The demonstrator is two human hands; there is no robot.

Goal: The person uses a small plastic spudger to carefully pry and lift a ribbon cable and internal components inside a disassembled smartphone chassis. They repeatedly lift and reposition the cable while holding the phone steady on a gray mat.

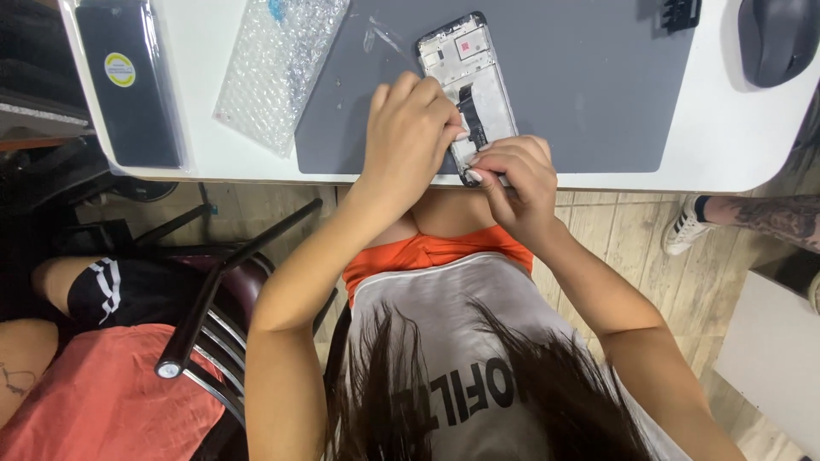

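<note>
Phone frame (pixel 468 75), a flat rounded rectangle with its back off, shows pale metal plates and a dark strip of parts down its middle; it lies on the grey work mat (pixel 581 85), its lower end at the desk's near edge. The left hand (pixel 408 137) covers the frame's lower left side from about 8 o'clock, fingers curled and pressing on the dark inner part. The right hand (pixel 518 177) sits at about 5 o'clock of the frame, its fingers (pixel 489 162) pinched together at the bottom edge; whether they grip something small cannot be told. The mat is smooth, matte and rectangular, resting on the white desk (pixel 726 137), which has rounded corners. At 9 o'clock of the frame lies a crinkled sheet of clear bubble wrap (pixel 278 64). Farther at 9 o'clock sits a long black glossy panel in a plastic sleeve (pixel 128 81). At 3 o'clock, at the desk's far corner, rests a dark rounded mouse (pixel 777 38).
</note>
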